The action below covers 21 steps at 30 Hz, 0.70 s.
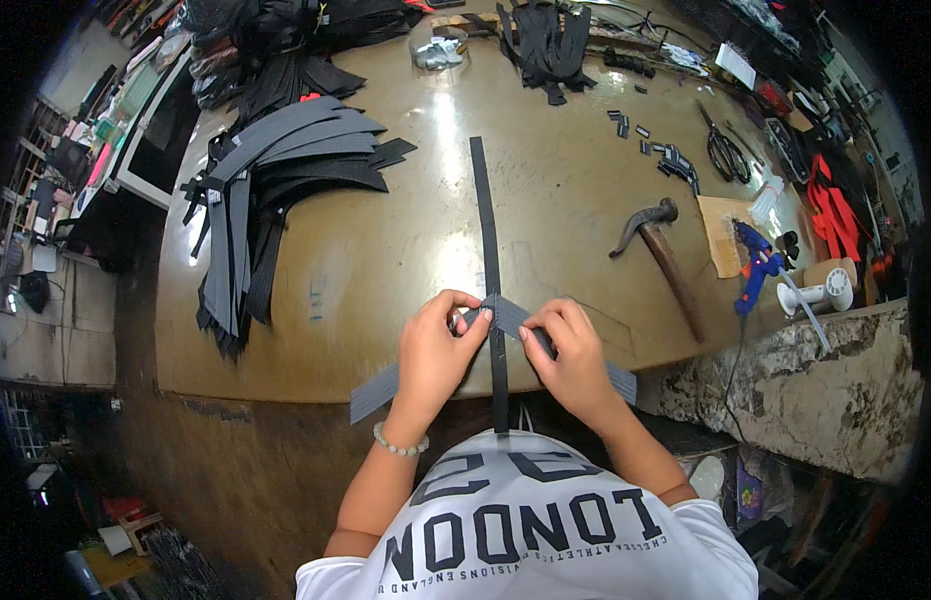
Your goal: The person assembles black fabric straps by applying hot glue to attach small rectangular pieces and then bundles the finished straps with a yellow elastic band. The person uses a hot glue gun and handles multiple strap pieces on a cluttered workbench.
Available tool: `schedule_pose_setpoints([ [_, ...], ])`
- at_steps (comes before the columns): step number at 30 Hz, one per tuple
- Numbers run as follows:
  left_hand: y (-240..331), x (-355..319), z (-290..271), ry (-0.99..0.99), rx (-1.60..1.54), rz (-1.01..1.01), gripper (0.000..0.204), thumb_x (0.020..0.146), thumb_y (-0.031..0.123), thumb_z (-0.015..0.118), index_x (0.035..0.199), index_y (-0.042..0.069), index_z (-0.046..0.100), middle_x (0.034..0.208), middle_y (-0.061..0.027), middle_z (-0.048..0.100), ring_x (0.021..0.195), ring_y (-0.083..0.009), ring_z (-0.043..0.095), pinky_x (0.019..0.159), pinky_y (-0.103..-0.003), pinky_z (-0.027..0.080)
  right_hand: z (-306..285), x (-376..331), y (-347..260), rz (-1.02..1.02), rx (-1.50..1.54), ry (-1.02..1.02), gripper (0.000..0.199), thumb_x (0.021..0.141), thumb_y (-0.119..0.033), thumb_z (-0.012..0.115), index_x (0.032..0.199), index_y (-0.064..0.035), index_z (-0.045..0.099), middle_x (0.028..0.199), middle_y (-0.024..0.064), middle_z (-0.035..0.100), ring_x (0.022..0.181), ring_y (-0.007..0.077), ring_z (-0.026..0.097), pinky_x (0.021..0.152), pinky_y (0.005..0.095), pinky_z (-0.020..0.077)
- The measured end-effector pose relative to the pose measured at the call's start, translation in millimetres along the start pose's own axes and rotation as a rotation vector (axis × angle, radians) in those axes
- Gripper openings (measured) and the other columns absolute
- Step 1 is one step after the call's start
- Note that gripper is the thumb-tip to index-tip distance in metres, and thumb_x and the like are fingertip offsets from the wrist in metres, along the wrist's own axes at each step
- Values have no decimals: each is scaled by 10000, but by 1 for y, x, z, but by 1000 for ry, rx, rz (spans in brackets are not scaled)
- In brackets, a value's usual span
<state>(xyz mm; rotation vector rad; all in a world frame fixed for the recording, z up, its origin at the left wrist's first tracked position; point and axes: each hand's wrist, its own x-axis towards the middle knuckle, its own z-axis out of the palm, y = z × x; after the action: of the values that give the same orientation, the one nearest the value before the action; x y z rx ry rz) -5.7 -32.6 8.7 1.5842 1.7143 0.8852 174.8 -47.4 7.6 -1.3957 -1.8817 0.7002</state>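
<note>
A grey ribbed strap [510, 317] is bent to a peak near the table's front edge, its ends slanting out to the lower left and lower right. Under or through that peak runs a long narrow black strip [487, 230], straight from mid-table to the front edge and over it; I cannot tell whether they are joined. My left hand [435, 348] pinches the strap at the peak, thumb and forefinger on the strip. Closed on the strap's right arm is my right hand [570, 362]. The fingers hide part of the fold.
Grey and black straps [285, 150] lie heaped at the left. To the right are a hammer [660, 250], black scissors [725, 150], small metal clips [675, 165], a blue glue gun [755, 268] and a white spool [830, 290]. A clear tub [438, 50] stands at the back.
</note>
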Motion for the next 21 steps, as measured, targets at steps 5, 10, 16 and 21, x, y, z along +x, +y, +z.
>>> schedule_pose_setpoints([
  [5, 4, 0, -1, -4, 25, -15, 197, 823, 194, 737, 926, 48, 653, 651, -49, 559, 580, -189, 552, 555, -336, 436, -30, -22, -20, -304, -17, -420, 398, 766, -6, 687, 1150, -71, 604, 1179, 135, 531, 1089, 325, 511, 916, 402, 439],
  [10, 4, -4, 4, 54, 97, 46, 196, 823, 184, 731, 974, 78, 665, 681, -58, 568, 593, -211, 567, 556, -352, 450, -2, -33, -13, -543, -332, -355, 431, 773, -130, 661, 1193, -73, 588, 1201, 142, 515, 1119, 319, 509, 942, 425, 420],
  [16, -6, -5, 1, 54, 11, 142, 156, 810, 138, 749, 953, 80, 721, 673, -50, 555, 593, -170, 533, 557, -301, 430, 12, -34, 0, -365, -95, -265, 416, 764, -178, 712, 1153, -83, 599, 1139, 116, 531, 1063, 295, 539, 894, 430, 421],
  [21, -6, -5, 2, 51, -15, 135, 153, 800, 157, 757, 927, 82, 719, 689, -51, 567, 601, -176, 541, 567, -310, 443, 16, -35, -1, -392, -154, -192, 365, 781, -197, 755, 1103, -85, 625, 1096, 93, 535, 989, 274, 540, 847, 397, 418],
])
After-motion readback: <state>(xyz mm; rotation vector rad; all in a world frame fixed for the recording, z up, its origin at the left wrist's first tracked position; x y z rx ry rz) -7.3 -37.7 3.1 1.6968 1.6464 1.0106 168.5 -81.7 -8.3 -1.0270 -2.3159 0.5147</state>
